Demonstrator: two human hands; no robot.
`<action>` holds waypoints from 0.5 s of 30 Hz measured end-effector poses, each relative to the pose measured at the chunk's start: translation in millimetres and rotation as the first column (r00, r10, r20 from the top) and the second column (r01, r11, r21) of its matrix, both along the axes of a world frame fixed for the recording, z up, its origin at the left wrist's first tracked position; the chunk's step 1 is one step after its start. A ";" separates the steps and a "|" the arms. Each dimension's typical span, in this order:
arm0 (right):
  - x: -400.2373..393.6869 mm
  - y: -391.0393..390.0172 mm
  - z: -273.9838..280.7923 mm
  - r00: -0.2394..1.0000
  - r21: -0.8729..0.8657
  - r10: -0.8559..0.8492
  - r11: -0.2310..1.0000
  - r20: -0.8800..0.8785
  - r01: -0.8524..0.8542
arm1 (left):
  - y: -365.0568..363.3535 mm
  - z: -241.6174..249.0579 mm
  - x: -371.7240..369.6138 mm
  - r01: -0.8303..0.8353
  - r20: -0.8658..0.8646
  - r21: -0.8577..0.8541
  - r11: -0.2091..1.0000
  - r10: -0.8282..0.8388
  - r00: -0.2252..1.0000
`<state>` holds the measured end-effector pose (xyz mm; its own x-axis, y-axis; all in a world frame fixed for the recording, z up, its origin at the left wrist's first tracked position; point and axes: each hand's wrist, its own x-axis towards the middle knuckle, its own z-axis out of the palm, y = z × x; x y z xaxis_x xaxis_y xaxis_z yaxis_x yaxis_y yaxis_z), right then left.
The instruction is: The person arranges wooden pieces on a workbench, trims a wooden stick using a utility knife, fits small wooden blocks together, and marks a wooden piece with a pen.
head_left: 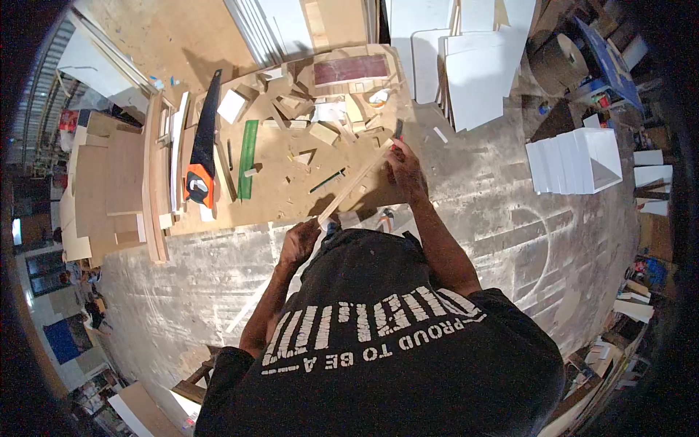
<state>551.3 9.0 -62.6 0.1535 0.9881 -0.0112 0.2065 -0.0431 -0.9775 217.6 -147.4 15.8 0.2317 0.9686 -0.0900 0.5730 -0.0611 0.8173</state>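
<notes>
A thin wooden strip (354, 182) runs slantwise in front of my body, over the near part of the worktable. My left hand (299, 243) is closed on its lower end. At the upper end, my right hand (406, 172) is closed around the strip. A small red-and-black tool (397, 131) sticks out at the right fingertips; its kind I cannot tell. Left of the strip, a dark green pencil-like stick (327, 180) lies on the table. Wood offcuts (324, 133) are scattered just beyond it.
The plywood worktable (280, 200) carries a handsaw (201, 164) with an orange handle, a green strip (248, 156) and a dark red sanding block (350, 71). Long boards (154, 182) stand along its left side. White panels (473, 80) lean at the back; a white box (575, 162) sits right.
</notes>
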 end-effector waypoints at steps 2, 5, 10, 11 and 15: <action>3.3 -1.9 0.6 0.998 -0.022 0.019 1.000 -0.054 -0.020 | -5.3 -4.5 0.6 0.017 0.015 0.028 0.999 -0.017 1.000; 4.0 -6.3 29.8 0.987 -0.120 0.044 0.991 -0.158 -0.063 | -15.6 -9.0 3.7 -0.015 0.047 -0.012 1.000 0.015 0.999; 7.8 -11.6 52.8 0.963 -0.110 0.110 0.984 -0.244 -0.140 | -28.5 -20.7 9.9 -0.043 0.090 -0.054 0.998 0.047 0.995; 10.6 -10.6 45.6 0.976 -0.006 0.174 0.984 -0.129 -0.176 | -29.5 -21.4 10.2 -0.030 0.074 -0.048 0.998 0.034 0.997; 17.9 -11.7 34.1 0.966 -0.004 0.215 0.976 -0.145 -0.218 | -35.4 -24.5 15.7 -0.083 0.080 -0.060 0.995 0.088 0.993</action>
<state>569.2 -2.8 -28.5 -0.0689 0.9969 -0.0371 0.0712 -0.0322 -0.9969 233.3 -182.7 -8.6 0.1571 0.9790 -0.1296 0.5046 0.0332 0.8627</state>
